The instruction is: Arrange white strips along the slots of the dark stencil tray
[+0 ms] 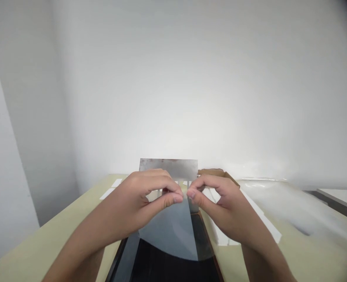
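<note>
L grip [138, 197] and R grip [217, 205] both clenched in thumb-and-index pinches, fingertips almost meeting at center, apparently on a thin grey semi-reflective sheet [168, 168]. Sheet stands tilted up behind the hands, top edge well above my fingers. Too thin at the pinch to see exactly where it's caught. Below the hands, a translucent blue-grey film [167, 231] lies over a dark flat panel [173, 266] w/ brownish edge; can't tell if film and sheet are one piece. Panel runs from the near edge of the counter [53, 243] toward the middle. Cardboard box flap [213, 172] just behind R grip. White paper strips [110, 188] near far-left edge of counter, white sheet [261, 219] right of panel, crumpled clear plastic [293, 203] toward right edge. Grey desk [340, 199] past right corner, white wall [173, 86] behind.
</note>
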`<state>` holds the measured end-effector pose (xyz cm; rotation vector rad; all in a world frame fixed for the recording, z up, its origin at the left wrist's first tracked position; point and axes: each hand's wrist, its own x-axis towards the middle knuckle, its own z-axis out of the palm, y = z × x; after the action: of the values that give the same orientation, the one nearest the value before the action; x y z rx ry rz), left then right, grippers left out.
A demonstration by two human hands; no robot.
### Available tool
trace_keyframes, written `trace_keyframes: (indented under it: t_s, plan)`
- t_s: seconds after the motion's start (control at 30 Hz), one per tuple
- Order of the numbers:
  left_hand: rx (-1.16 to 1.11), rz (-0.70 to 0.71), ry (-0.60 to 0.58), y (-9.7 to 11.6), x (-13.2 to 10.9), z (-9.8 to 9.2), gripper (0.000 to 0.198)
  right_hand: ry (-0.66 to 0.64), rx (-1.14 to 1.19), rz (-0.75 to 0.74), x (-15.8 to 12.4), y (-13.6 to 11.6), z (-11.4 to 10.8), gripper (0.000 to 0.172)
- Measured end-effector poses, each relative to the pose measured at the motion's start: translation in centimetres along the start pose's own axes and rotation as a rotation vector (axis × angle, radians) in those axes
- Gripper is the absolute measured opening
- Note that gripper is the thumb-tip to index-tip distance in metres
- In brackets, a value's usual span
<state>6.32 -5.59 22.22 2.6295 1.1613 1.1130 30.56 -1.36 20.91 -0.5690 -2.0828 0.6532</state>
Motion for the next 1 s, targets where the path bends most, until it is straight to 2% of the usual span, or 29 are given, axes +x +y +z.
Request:
trace_keyframes:
  t_s: [0.13,0.43,0.57,0.73,1.0]
  plan:
    - [-0.004,0.015,0.004,0.25,0.13,0.0,0.012,-0.045,0.036,0.017,-0.06,-0.14,-0.17,0.016]
    - [-0.008,-0.007,0.014,0.14,0.06,0.05,0.01,-0.05,0.035,0.019,-0.1,-0.18,0.01,0.017]
    - [0.0,0.041,0.056,0.28,-0.13,0.16,0.018,-0.042,0.043,0.01,-0.17,-0.12,0.03,0.017]
    - [-0.04,0.131,0.02,0.56,-0.14,0.02,0.021,-0.054,0.057,0.009,-0.15,-0.17,0.04,0.015]
    - [-0.032,0.13,-0.032,0.75,0.09,0.18,0.025,-0.086,0.117,0.023,-0.13,-0.34,-0.4,0.019]
